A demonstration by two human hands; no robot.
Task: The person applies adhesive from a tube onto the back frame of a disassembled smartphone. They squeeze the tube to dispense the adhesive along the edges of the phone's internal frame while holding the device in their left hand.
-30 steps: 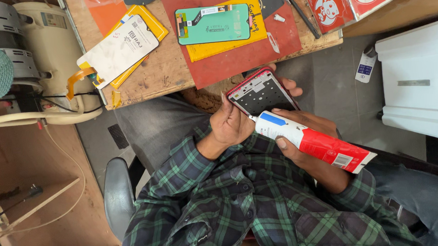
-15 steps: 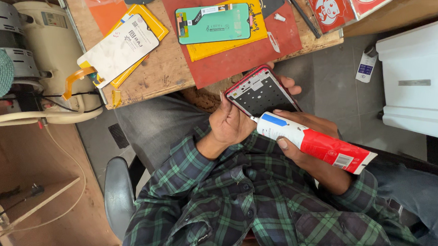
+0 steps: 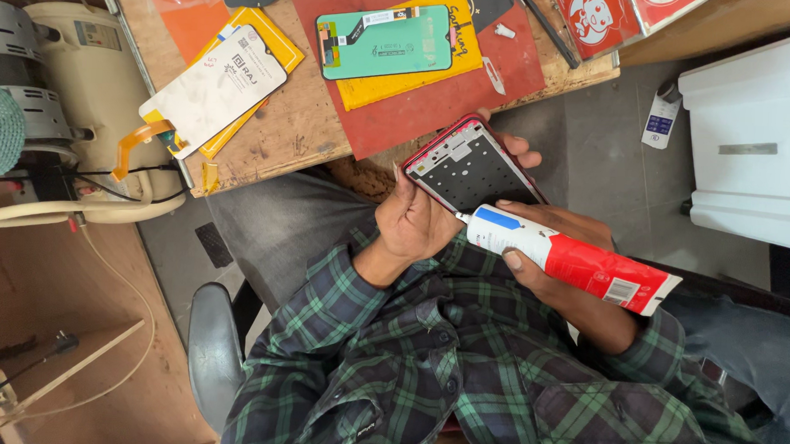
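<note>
Very little changes across the last second: the phone frame (image 3: pixel 470 169) with its red rim tilts a touch and sits a shade nearer the table (image 3: pixel 301 125) edge, while the glue tube (image 3: pixel 571 259) keeps the same slant, its nozzle still touching the frame's lower corner. By my reading, that steadiness means adhesive is being laid along the rim in one place rather than the tube travelling on.

The left hand (image 3: pixel 417 221) stays clenched round the frame's lower edge, with fingertips (image 3: pixel 518 149) showing past its far side. The frame is held above the lap, just off the table's edge. The right hand (image 3: pixel 549 255) remains wrapped round the white and red tube, thumb on top.

On the table nothing shifts: the red mat (image 3: pixel 427 99), the green-backed display panel (image 3: pixel 385 42) on its yellow sheet, the white-covered screen (image 3: pixel 214 85) with an orange ribbon cable. The small white screw-like bit (image 3: pixel 505 30) also lies as before.
</note>
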